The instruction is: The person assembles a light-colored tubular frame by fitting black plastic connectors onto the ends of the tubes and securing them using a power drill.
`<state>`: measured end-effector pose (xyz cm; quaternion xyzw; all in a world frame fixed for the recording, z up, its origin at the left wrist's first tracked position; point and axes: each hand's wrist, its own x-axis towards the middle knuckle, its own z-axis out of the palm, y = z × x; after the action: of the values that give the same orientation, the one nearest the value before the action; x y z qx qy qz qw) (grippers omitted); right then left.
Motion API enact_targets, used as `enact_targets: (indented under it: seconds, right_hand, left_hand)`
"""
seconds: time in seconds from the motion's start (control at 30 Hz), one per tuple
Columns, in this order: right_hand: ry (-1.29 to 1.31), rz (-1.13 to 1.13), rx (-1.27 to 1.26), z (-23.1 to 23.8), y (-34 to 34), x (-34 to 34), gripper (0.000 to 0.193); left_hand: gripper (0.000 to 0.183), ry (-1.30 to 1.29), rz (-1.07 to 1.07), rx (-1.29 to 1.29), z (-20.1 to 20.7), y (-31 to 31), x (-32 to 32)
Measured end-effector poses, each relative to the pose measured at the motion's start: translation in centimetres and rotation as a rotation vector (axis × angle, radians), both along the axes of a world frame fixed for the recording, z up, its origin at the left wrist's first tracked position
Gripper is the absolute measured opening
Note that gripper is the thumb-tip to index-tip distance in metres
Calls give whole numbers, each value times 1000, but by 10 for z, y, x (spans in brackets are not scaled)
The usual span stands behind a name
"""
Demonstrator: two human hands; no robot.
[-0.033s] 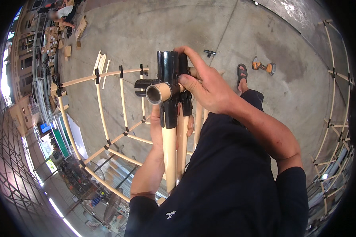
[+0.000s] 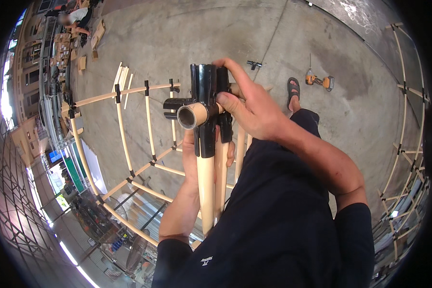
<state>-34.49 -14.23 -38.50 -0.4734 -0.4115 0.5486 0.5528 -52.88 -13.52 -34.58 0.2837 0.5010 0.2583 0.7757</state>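
Observation:
Close in front of me, a cream-coated pipe [image 2: 205, 192] stands with black metal pipe joints [image 2: 206, 86] clamped around its upper end. A short cross pipe [image 2: 193, 116], with its round hollow end facing me, runs through the joints. Another cream pipe [image 2: 220, 177] stands just beside the first. My right hand [image 2: 257, 108] curls over the right side of the joints, its thumb pressed near the cross pipe and a finger over the top. From behind, my left hand [image 2: 191, 156] wraps around the upright pipes just below; its fingertips show on the right. An empty half-joint [image 2: 177, 103] juts left.
A frame of cream pipes [image 2: 151, 129] with black joints stands at the left. On the concrete floor lie an orange cordless drill [image 2: 319, 80], a loose black joint [image 2: 254, 64] and several loose pipes [image 2: 122, 78]. More framing [image 2: 404, 91] rises at right. A person [image 2: 77, 19] bends at far left.

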Motion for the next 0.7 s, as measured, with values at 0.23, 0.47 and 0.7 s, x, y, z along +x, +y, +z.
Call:
enact_targets:
  seconds: [0.23,0.47,0.7]
  right_hand:
    - [63,-35,28,-9,-1,0,52]
    - [-268,-211,282,-26,-40,-2,29]
    - [-550,-290,345,-26,-44,-27,25]
  left_hand:
    - [32,37,-35,74,5,4,3]
    - [33,55,-42,110,5,3,6]
    - [21,-60,42,56,-2,3,5]
